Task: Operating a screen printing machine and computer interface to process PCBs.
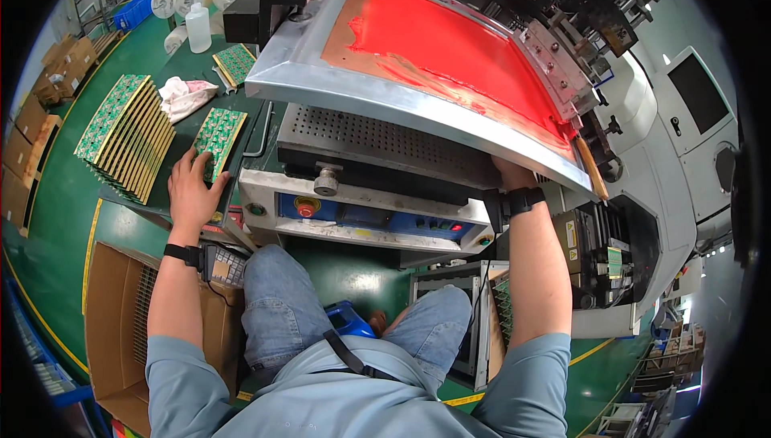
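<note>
My left hand (pixel 191 189) rests at the near end of a green circuit board panel (pixel 223 134) on the dark side table. Its fingers are spread and the thumb stands apart, by the panel's lower edge. Left of it stands a tall stack of similar panels (pixel 124 137) with yellowish edges. My right hand (pixel 512 175) reaches under a metal-framed printing screen (pixel 401 101), over the right end of the perforated plate (pixel 361 134). Its fingers are hidden by the frame. Red ink (pixel 442 36) covers much of the tilted screen.
A crumpled cloth (pixel 186 99), another few panels (pixel 234 65) and a white bottle (pixel 197 28) are on the side table. A red push button (pixel 306 207) sits on the machine's front. A wooden-handled spatula (pixel 590 167) leans at the frame's right corner. A cardboard box (pixel 112 317) stands below left.
</note>
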